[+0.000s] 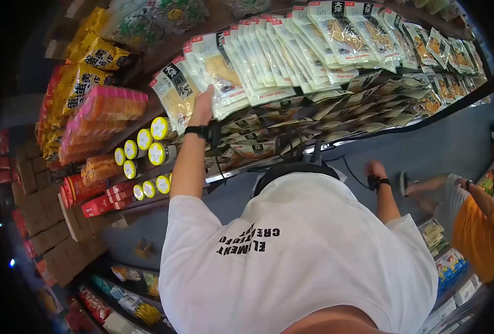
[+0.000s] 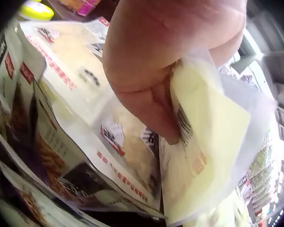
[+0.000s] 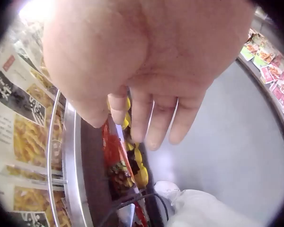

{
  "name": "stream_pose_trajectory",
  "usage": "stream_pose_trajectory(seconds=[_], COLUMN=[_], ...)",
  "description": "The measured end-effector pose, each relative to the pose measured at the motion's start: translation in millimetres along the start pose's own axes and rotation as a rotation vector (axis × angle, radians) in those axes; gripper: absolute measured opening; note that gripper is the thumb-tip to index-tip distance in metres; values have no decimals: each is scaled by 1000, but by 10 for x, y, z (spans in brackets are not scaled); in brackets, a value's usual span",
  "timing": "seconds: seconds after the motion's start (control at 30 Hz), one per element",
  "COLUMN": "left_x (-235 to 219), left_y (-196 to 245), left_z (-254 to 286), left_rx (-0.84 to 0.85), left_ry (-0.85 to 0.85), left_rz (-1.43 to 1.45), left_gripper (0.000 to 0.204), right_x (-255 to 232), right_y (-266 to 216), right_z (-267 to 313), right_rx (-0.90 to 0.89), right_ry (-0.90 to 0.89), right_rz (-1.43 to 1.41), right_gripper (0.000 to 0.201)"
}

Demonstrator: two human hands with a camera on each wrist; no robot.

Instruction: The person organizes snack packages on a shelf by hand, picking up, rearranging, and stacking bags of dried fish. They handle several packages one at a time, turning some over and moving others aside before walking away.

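A shopper in a white printed T-shirt (image 1: pixel 297 256) stands at a snack shelf (image 1: pixel 146 119) in a store aisle, seen from above. At far left of the head view, yellow bags (image 1: pixel 88 55) hang over stacked pink-orange packs (image 1: pixel 110 103), and yellow-lidded jars (image 1: pixel 146 150) lie in rows on the lower tiers beside red boxes (image 1: pixel 99 203). Brown cartons (image 1: pixel 52 234) stand on the floor below them.

The left hand (image 1: pixel 202 106) reaches up to the front of a row of clear vacuum-sealed snack packets (image 1: pixel 269 55) with red corner labels and black lettering. In the left wrist view, its fingers (image 2: pixel 156 109) curl over the top of 1 pale yellow packet (image 2: pixel 203 142), pinching it against the palm at the end of the row; neighbouring packets (image 2: pixel 80 90) of the same kind lie just beside it to the left.

Further right, darker flat packets (image 1: pixel 336 111) fill the tier below the clear ones, above the grey floor (image 1: pixel 425 150).

The right hand (image 1: pixel 375 168) hangs low beside the body, well apart from the left and clear of the shelf, with a dark band at the wrist. The right wrist view shows its fingers (image 3: pixel 151 118) loosely extended and holding nothing, above a metal shelf rail (image 3: pixel 71 161).

At far right, a second person in an orange top (image 1: pixel 480 234) bends toward the opposite shelf.
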State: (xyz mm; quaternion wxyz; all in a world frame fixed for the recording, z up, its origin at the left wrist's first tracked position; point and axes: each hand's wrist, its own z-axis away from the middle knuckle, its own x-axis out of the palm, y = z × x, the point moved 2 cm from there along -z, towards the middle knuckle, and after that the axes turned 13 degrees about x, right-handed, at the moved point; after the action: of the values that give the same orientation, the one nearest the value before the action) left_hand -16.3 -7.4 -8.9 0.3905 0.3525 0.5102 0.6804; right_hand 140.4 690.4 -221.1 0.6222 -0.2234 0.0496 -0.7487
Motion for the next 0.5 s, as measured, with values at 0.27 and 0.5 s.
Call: stream_pose_trajectory(seconds=[0.27, 0.5], left_x=[-636, -1030], left_y=[205, 374], left_z=[698, 1273], left_rx=[-46, 3], left_ry=[44, -10], left_rz=[216, 387], left_gripper=[31, 38], right_x=[942, 1487], right_y=[-724, -1385], right_z=[952, 1084], right_rx=[-155, -357], right_ry=[414, 105], right_rz=[209, 257], right_gripper=[23, 25])
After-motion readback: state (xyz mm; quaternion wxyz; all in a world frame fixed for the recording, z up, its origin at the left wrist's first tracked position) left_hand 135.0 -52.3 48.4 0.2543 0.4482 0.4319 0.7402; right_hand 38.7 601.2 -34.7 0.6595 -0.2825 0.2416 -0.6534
